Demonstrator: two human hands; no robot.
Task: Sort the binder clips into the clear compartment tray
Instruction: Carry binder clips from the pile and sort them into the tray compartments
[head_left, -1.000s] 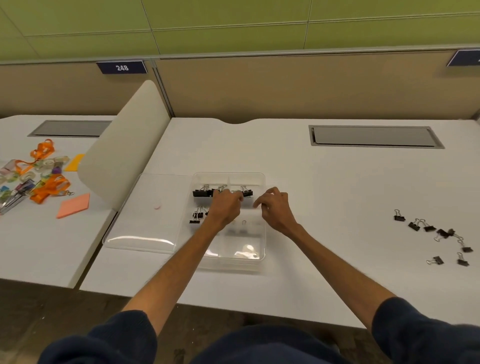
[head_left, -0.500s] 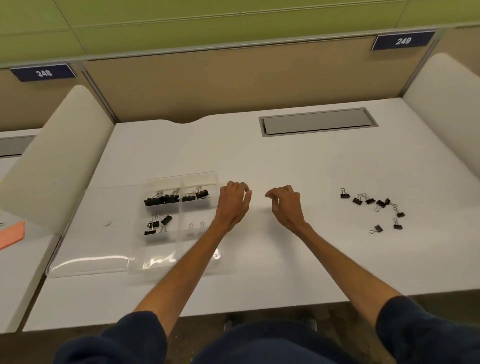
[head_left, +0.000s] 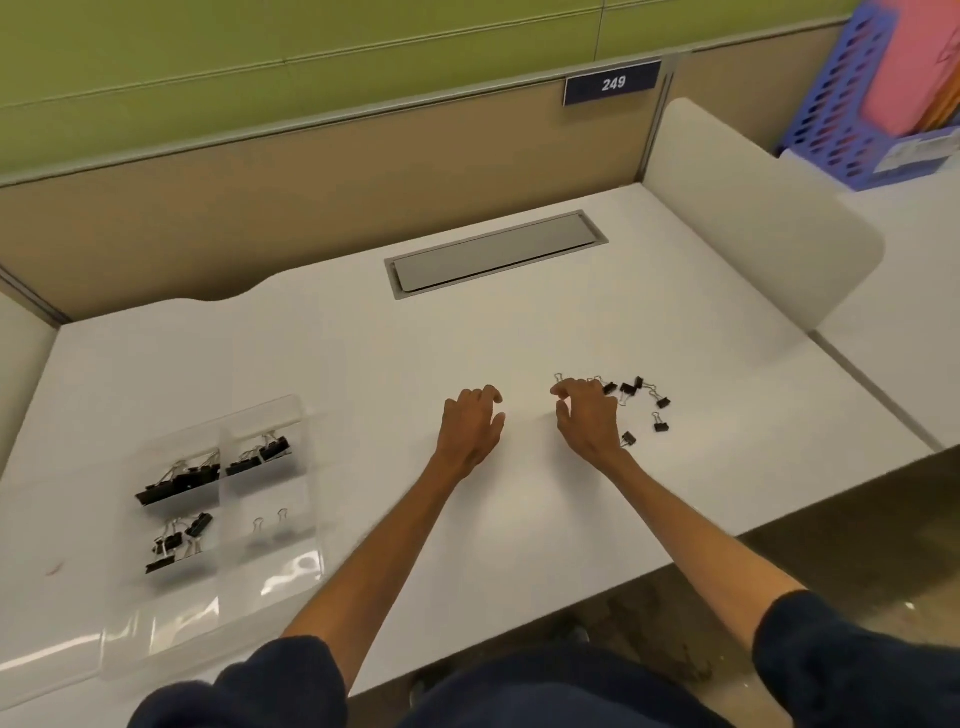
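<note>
The clear compartment tray (head_left: 306, 447) lies at the left of the white desk and holds black binder clips (head_left: 179, 480) in several compartments. A loose cluster of small black binder clips (head_left: 631, 389) lies on the desk at the right. My right hand (head_left: 587, 418) hovers at the left edge of that cluster with fingers loosely curled, holding nothing that I can see. A little to its left, my left hand (head_left: 470, 428) is relaxed over the bare desk, empty.
A grey cable hatch (head_left: 493, 254) is set into the desk behind my hands. A white divider panel (head_left: 753, 228) stands at the right, with a blue file rack (head_left: 872, 98) beyond it. The tray's clear lid (head_left: 130, 639) lies open toward the front edge.
Both hands left the tray and moved right across the desk. My right hand has reached the loose clips, and the view has swung right with them.
</note>
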